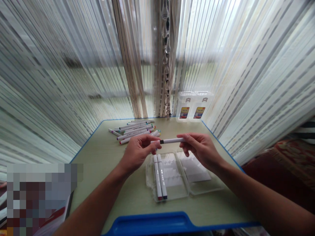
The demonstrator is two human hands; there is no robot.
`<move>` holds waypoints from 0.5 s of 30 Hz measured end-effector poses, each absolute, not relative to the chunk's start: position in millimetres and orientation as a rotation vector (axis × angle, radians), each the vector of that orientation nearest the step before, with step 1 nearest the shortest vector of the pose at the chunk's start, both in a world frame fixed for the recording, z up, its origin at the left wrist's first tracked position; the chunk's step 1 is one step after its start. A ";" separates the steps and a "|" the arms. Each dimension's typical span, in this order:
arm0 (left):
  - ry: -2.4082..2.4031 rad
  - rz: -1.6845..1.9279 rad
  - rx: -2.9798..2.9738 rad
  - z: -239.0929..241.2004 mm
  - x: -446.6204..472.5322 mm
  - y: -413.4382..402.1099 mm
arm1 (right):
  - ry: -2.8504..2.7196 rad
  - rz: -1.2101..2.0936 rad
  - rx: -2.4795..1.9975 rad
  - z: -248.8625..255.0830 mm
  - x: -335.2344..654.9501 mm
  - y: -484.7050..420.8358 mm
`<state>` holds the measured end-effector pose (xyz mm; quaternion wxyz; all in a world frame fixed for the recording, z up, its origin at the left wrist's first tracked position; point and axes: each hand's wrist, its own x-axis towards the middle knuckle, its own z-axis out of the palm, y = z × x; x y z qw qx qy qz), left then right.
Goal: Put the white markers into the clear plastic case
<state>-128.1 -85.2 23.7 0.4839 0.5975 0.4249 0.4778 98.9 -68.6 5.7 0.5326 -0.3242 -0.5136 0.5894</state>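
1. Nearest is the blue front edge (152, 224) of the pale surface (98, 157).
2. Just past it lies a clear hinged case (176, 180), open flat. Two white markers (162, 177) lie side by side along the left of its left half, running near to far, ends toward the person red and dark blue. A white sheet (197, 172) shows in its right half.
3. Past most of the case, the held marker (172, 140) is raised, nearly level, its long axis left to right: crosswise to the pair. The left hand (137, 149) is nearer that pair; its grip is clamped on the dark-banded end. The right hand (200, 147), on the right half's side, has its grip pinched on the other end.
4. Beyond the left hand, loose markers (135, 131) lie in a heap, mostly slanting sideways.
5. At the far right corner stand two clear boxes (183, 101), before string curtains (98, 49).
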 end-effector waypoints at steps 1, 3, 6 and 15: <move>1.044 1.172 1.463 23.6 -127.9 -85.1 | -1.232 1.407 -0.778 5.3 98.8 -68.8; 1.063 1.193 1.477 23.4 -127.5 -84.6 | -1.252 1.408 -0.793 5.1 98.7 -69.8; 1.074 1.207 1.491 23.3 -126.7 -84.2 | -1.322 1.389 -0.829 6.8 97.9 -72.4; 1.111 1.082 1.634 23.9 -120.7 -89.2 | -1.582 1.310 -0.917 10.8 95.9 -81.2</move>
